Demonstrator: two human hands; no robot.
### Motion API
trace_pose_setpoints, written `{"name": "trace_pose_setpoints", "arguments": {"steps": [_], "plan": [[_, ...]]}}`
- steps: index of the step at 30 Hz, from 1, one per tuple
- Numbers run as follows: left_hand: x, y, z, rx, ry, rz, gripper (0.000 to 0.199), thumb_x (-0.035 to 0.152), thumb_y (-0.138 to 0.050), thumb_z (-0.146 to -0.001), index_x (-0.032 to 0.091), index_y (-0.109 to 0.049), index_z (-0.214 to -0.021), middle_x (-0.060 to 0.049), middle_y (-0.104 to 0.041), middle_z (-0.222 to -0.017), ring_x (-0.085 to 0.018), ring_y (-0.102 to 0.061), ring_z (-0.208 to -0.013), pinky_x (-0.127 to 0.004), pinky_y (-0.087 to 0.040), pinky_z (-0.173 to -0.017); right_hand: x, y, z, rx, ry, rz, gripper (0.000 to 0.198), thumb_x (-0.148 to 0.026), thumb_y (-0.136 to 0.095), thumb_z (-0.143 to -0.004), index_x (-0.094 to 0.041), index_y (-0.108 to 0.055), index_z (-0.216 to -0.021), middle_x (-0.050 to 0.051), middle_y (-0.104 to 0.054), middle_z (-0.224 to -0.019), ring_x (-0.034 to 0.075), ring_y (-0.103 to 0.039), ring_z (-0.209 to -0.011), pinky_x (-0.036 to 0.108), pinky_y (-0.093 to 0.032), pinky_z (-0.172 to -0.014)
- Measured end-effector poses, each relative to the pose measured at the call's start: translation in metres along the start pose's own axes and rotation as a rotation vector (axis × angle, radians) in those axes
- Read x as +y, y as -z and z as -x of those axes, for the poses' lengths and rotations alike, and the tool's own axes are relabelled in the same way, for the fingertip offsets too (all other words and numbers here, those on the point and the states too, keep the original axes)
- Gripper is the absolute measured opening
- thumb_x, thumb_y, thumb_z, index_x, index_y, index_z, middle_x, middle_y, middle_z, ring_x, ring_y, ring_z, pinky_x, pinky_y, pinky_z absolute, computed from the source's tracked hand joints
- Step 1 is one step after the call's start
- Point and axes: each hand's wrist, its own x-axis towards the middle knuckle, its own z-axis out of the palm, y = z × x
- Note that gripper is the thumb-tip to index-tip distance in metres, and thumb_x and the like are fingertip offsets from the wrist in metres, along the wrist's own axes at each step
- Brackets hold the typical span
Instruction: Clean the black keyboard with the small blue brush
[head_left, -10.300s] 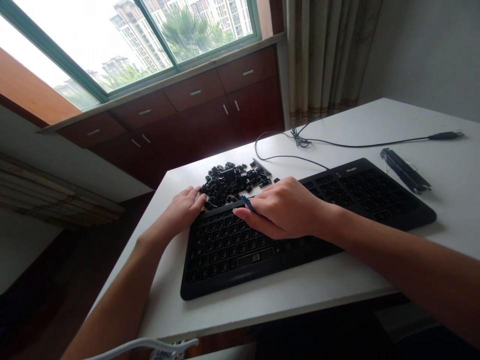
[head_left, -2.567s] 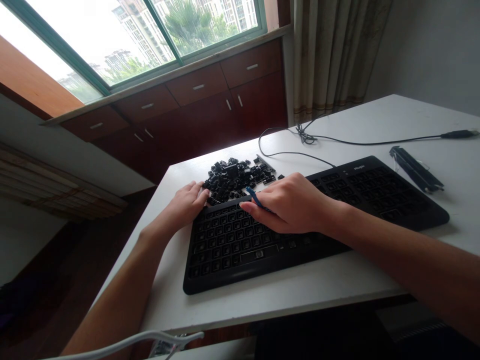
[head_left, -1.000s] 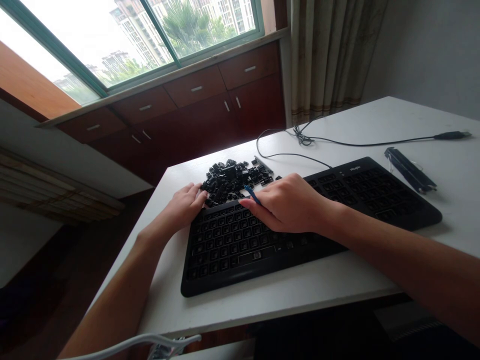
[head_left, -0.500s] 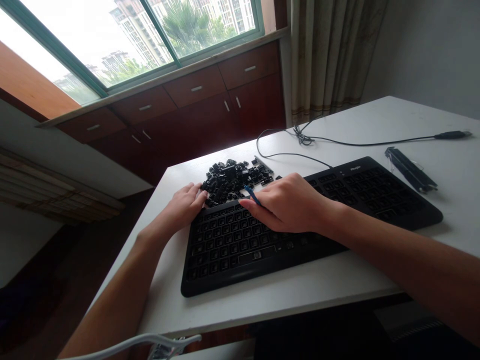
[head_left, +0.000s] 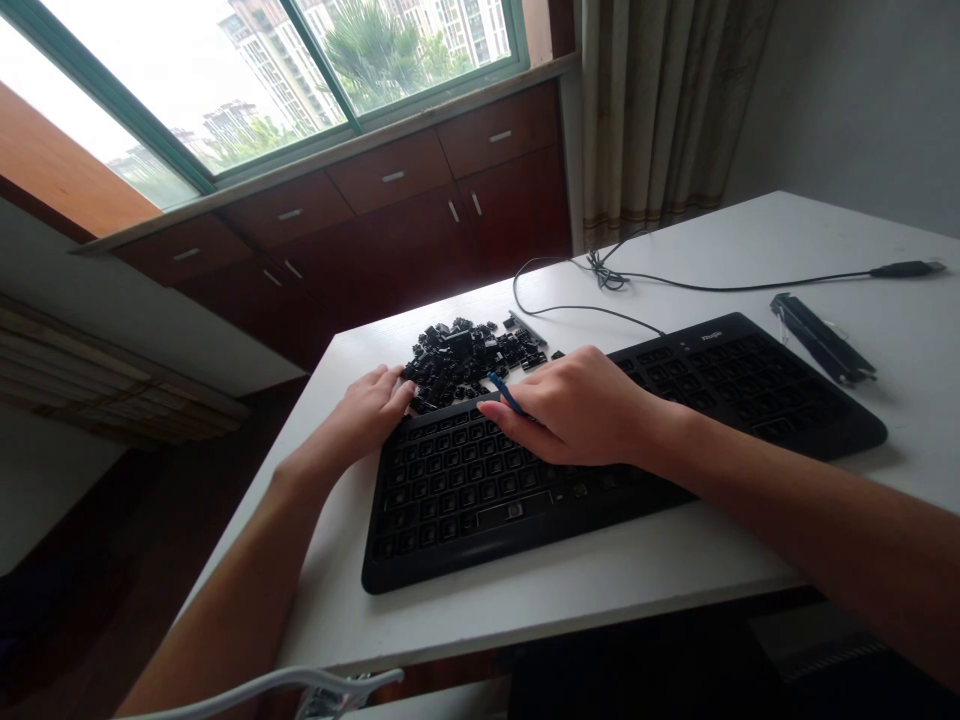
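Note:
A black keyboard [head_left: 442, 553] with its keycaps off lies on the white table, its key sockets bare. Behind its upper left edge is a heap of loose black keycaps [head_left: 450, 362]. My left hand [head_left: 369, 408] rests at the keyboard's far left corner, fingers stretched out against the heap. Over the keyboard's upper middle, my right hand [head_left: 585, 408] is closed around a slim blue tool [head_left: 506, 392]. One end of the tool sticks out above the fingers; its other end is hidden, so its exact kind does not show.
A black cable [head_left: 697, 287] runs from the keyboard's back edge, with a tangled knot, to a plug at the right. Beside the keyboard's right end lies a dark strip [head_left: 821, 340] in clear wrapping. The white table [head_left: 330, 620] has its front edge close to me.
Both hands stay almost where they were. The blue tool in my right hand has at most shifted very slightly.

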Motion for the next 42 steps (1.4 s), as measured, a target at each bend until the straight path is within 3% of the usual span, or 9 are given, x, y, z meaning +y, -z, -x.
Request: {"name": "trace_pose_setpoints", "arguments": {"steps": [8, 36, 42], "plan": [[0.0033, 0.0023, 0.0002, -0.002, 0.003, -0.026, 0.076, 0.054, -0.018, -0.093, 0.005, -0.040, -0.147, -0.019, -0.046, -0.152, -0.030, -0.031, -0.147, -0.044, -0.025, -0.119, -0.0008, 0.0001, -0.0002, -0.039, 0.021, 0.004, 0.055, -0.044, -0.028, -0.103, -0.017, -0.060, -0.068, -0.001, -0.058, -0.059, 0.010, -0.044, -0.050, 0.028, -0.016, -0.052], [0.0011, 0.0019, -0.0005, 0.009, -0.016, -0.017, 0.072, 0.053, -0.019, -0.094, 0.008, -0.042, -0.146, -0.017, -0.048, -0.150, -0.032, -0.033, -0.145, -0.049, -0.029, -0.116, -0.0003, -0.0004, 0.0001, -0.032, 0.027, 0.013, 0.054, -0.044, -0.027, -0.104, -0.018, -0.059, -0.070, -0.001, -0.060, -0.060, 0.011, -0.044, -0.050, 0.028, -0.016, -0.052], [0.0021, 0.0025, -0.0007, 0.004, -0.011, -0.034, 0.072, 0.050, -0.021, -0.094, 0.004, -0.040, -0.146, -0.020, -0.047, -0.150, -0.032, -0.033, -0.145, -0.048, -0.028, -0.117, -0.0015, -0.0001, -0.0002, -0.042, 0.019, 0.006, 0.054, -0.044, -0.028, -0.103, -0.017, -0.060, -0.069, 0.000, -0.061, -0.061, 0.010, -0.047, -0.051, 0.028, -0.015, -0.053]]}}
